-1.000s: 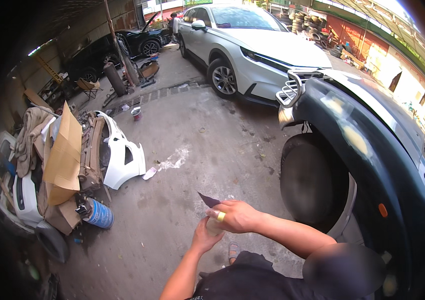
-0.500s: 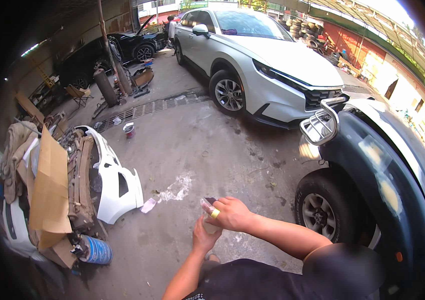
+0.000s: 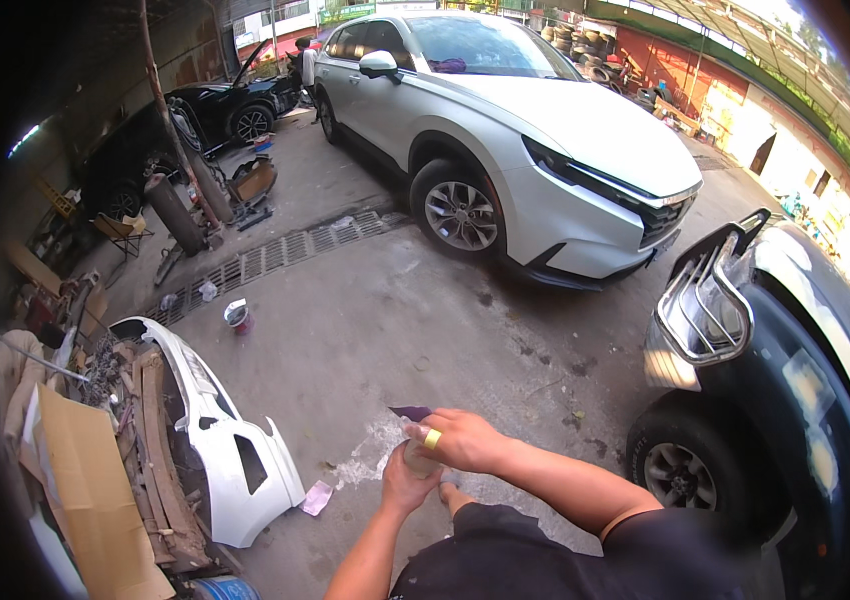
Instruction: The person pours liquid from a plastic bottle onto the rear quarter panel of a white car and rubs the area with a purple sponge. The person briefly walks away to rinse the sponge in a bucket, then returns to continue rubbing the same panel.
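Note:
My two hands meet in front of my body, above the concrete floor. My right hand is closed, and a dark purple sheet, like a piece of sandpaper, sticks out past its fingers. A yellow band shows at its fingers; I cannot tell whether it is wrapped round a finger. Just below, my left hand is closed around a pale, rounded thing whose kind I cannot make out. The right fingers partly cover it.
A white bumper lies left, beside cardboard and a blue bucket. A pinkish sheet and a small pot are on the floor. A white car stands ahead, and a dark vehicle with filler patches on the right.
My view has shifted, so the bumper and dark vehicle sit lower in it. The purple sheet shows more plainly beyond my right fingers. Both hands stay together.

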`<state>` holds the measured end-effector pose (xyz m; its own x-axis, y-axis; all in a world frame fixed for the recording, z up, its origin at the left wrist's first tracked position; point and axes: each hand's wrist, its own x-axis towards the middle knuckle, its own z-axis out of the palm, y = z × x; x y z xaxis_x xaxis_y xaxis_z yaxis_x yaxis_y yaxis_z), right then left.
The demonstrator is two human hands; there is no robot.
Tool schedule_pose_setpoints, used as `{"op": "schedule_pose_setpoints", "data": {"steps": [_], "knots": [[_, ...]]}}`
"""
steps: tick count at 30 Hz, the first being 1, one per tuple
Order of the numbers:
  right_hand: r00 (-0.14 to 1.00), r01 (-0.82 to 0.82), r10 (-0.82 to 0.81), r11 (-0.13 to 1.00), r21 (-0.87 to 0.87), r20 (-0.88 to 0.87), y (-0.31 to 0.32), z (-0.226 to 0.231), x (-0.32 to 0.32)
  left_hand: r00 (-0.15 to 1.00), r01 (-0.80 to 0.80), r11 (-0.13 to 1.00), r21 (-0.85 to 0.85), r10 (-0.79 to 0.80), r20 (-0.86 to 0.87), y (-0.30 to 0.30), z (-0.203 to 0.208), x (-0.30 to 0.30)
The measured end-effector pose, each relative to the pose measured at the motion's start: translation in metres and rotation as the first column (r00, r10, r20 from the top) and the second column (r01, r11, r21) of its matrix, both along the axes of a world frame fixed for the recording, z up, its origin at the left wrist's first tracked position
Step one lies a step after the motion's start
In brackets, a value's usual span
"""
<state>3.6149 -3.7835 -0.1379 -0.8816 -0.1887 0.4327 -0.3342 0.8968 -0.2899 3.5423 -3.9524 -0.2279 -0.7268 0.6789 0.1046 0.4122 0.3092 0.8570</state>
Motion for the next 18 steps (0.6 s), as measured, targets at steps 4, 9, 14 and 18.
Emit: {"op": "schedule_pose_setpoints", "data": {"steps": [4,9,14,18], "knots": [[0.989,-0.103,0.12,0.979,-0.176,0.084,0.046,-0.002,-0.106,0.996,-0.009,0.985,-0.175,0.024,0.085,0.041,-0.006,-0.107],[0.972,-0.213,0.233,0.938,-0.275,0.042,0.103,0.019,-0.239,0.991,-0.072,0.994,-0.076,0.08,0.103,0.085,0.014,-0.231],[0.979,-0.202,0.197,0.951,-0.233,-0.045,0.129,0.028,-0.371,0.967,-0.248,0.967,-0.057,0.251,0.046,0.123,0.008,-0.342],[0.981,-0.193,0.19,0.963,-0.186,-0.035,0.151,0.01,-0.489,0.961,-0.259,0.961,-0.1,0.266,0.076,0.152,-0.005,-0.45]]}}
